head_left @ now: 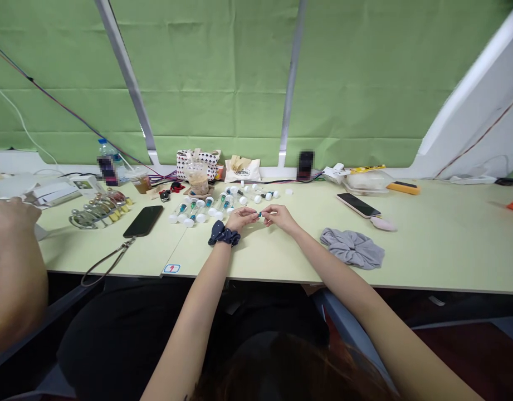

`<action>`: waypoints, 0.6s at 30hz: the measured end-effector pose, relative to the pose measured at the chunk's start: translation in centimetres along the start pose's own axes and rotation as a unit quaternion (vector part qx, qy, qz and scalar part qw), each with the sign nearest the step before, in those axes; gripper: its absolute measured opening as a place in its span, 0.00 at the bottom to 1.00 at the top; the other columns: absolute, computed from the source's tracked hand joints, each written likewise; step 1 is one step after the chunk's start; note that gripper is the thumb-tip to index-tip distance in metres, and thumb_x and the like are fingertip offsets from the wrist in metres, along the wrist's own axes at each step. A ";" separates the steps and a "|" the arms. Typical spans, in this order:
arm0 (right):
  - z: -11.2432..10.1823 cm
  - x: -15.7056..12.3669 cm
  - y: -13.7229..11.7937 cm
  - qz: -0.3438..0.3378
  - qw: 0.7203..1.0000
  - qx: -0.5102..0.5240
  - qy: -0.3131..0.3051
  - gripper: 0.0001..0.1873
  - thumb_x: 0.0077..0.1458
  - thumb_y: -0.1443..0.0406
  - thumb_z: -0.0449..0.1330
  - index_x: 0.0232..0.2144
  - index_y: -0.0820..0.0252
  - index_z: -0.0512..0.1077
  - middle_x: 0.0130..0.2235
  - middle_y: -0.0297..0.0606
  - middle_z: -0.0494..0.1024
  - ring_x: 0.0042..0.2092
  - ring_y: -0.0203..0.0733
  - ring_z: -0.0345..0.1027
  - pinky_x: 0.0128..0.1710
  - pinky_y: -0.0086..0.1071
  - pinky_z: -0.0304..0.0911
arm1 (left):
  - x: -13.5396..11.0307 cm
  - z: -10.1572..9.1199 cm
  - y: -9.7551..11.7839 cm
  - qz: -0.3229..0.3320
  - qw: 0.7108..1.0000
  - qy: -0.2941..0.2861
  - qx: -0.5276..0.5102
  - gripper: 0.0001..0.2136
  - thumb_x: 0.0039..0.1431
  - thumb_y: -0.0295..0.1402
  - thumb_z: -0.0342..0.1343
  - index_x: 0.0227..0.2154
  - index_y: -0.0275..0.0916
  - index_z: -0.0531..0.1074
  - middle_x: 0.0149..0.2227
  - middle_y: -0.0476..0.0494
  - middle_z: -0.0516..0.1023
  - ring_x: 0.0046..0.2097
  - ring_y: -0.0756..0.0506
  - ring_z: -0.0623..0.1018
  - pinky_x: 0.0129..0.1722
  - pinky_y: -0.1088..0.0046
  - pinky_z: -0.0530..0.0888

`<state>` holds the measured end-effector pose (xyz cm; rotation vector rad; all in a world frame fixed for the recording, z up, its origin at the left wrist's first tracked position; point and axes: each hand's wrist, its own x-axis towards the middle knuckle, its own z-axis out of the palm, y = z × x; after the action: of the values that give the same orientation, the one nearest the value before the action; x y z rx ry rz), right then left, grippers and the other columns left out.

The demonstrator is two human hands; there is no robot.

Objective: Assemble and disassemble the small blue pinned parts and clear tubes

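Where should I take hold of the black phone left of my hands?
Probably across its two long edges, from above: the black phone lies flat, so no face offers a grip. Its strap trails off the near end, an easier hold. Left hand and right hand are pinching a teal piece.

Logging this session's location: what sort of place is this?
Probably a shared office worktable: a long pale table under green blinds, a co-worker's hand alongside, phone and iced drink near small capped vials.
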<state>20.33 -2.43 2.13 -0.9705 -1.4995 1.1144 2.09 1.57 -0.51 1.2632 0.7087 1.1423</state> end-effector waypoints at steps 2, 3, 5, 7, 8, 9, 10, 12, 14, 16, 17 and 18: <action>0.1 -0.1 -0.1 0.003 1.000 0.023 -0.008 0.22 0.38 0.51 0.69 0.27 0.63 0.72 0.25 0.35 0.75 0.25 0.36 0.70 0.27 0.33 0.72 | -0.1 0.0 0.1 0.005 1.000 0.002 0.004 0.22 0.31 0.39 0.72 0.30 0.32 0.74 0.28 0.43 0.80 0.30 0.48 0.78 0.39 0.66 0.75; 0.1 -0.1 -0.1 0.005 0.999 0.033 -0.011 0.22 0.38 0.51 0.70 0.27 0.63 0.72 0.25 0.35 0.75 0.25 0.37 0.71 0.28 0.34 0.73 | -0.1 0.1 0.1 0.008 1.000 0.003 0.005 0.22 0.31 0.39 0.72 0.30 0.32 0.74 0.28 0.44 0.80 0.30 0.48 0.78 0.39 0.66 0.75; 0.1 -0.1 0.0 0.009 0.999 0.050 -0.011 0.22 0.37 0.52 0.71 0.27 0.63 0.72 0.25 0.36 0.75 0.25 0.36 0.71 0.28 0.34 0.73 | -0.2 0.1 0.2 0.012 1.000 0.002 0.004 0.21 0.31 0.38 0.72 0.29 0.32 0.74 0.28 0.44 0.79 0.30 0.48 0.78 0.39 0.66 0.75; 0.0 -0.1 0.1 0.011 0.998 0.061 -0.010 0.22 0.38 0.52 0.71 0.27 0.63 0.72 0.25 0.35 0.75 0.25 0.36 0.71 0.28 0.34 0.74 | -0.2 0.0 0.1 0.011 1.000 -0.004 0.000 0.21 0.32 0.38 0.72 0.29 0.32 0.74 0.28 0.44 0.79 0.31 0.48 0.78 0.40 0.66 0.75; 0.0 -0.1 0.2 0.011 0.998 0.063 -0.010 0.22 0.38 0.52 0.71 0.27 0.63 0.72 0.25 0.35 0.75 0.25 0.36 0.71 0.28 0.33 0.74 | -0.1 0.0 0.1 0.010 1.000 -0.007 -0.001 0.21 0.32 0.38 0.72 0.29 0.32 0.74 0.28 0.44 0.80 0.31 0.48 0.78 0.40 0.65 0.74; -0.1 -0.1 0.2 0.011 0.998 0.063 -0.009 0.22 0.38 0.52 0.71 0.27 0.63 0.72 0.25 0.35 0.75 0.25 0.36 0.71 0.28 0.33 0.73 | -0.1 -0.1 0.0 0.008 1.000 -0.009 0.000 0.21 0.32 0.38 0.72 0.29 0.32 0.75 0.28 0.44 0.80 0.31 0.48 0.78 0.41 0.65 0.74; -0.1 -0.1 0.3 0.010 0.998 0.062 -0.010 0.22 0.38 0.52 0.71 0.27 0.64 0.72 0.25 0.35 0.75 0.25 0.35 0.71 0.28 0.33 0.73 | -0.1 -0.1 0.0 0.007 1.000 -0.011 0.001 0.20 0.32 0.38 0.72 0.29 0.32 0.75 0.28 0.44 0.80 0.31 0.48 0.78 0.41 0.65 0.74; -0.2 0.0 0.6 0.009 0.998 0.059 -0.013 0.22 0.39 0.52 0.70 0.27 0.64 0.72 0.25 0.36 0.75 0.25 0.35 0.71 0.27 0.32 0.73 | -0.1 -0.1 -0.1 0.007 1.000 -0.012 0.006 0.20 0.32 0.38 0.72 0.29 0.32 0.75 0.28 0.44 0.80 0.31 0.48 0.78 0.40 0.65 0.74; -0.2 0.1 0.9 0.012 0.998 0.061 -0.012 0.22 0.39 0.52 0.70 0.27 0.64 0.72 0.26 0.36 0.75 0.25 0.35 0.71 0.27 0.32 0.73 | -0.2 -0.1 0.0 0.007 1.000 -0.010 0.013 0.20 0.32 0.38 0.72 0.29 0.32 0.75 0.28 0.44 0.79 0.31 0.48 0.78 0.40 0.66 0.74; -0.1 0.2 1.2 0.020 0.997 0.073 -0.004 0.22 0.38 0.52 0.71 0.27 0.63 0.71 0.26 0.35 0.75 0.25 0.35 0.72 0.27 0.32 0.73 | -0.2 0.0 0.0 0.006 1.000 -0.003 0.019 0.20 0.31 0.38 0.72 0.29 0.33 0.75 0.27 0.45 0.79 0.31 0.48 0.78 0.39 0.66 0.74; -0.1 0.3 1.3 0.024 0.996 0.081 0.001 0.23 0.38 0.52 0.71 0.27 0.63 0.70 0.26 0.35 0.75 0.25 0.36 0.72 0.26 0.32 0.73 | -0.2 0.1 0.1 0.007 1.000 0.000 0.022 0.20 0.31 0.38 0.72 0.28 0.33 0.75 0.26 0.45 0.79 0.30 0.48 0.78 0.39 0.66 0.74; -0.1 0.3 1.4 0.027 0.996 0.089 0.006 0.23 0.37 0.52 0.71 0.27 0.63 0.70 0.26 0.35 0.76 0.25 0.36 0.72 0.26 0.32 0.73 | -0.2 0.1 0.1 0.008 1.000 0.003 0.023 0.20 0.31 0.38 0.72 0.28 0.33 0.75 0.26 0.46 0.78 0.30 0.48 0.78 0.39 0.66 0.74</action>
<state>20.41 -1.74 0.84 -0.8977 -1.3451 1.2559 2.09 1.30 -0.41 1.3066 0.7341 1.1476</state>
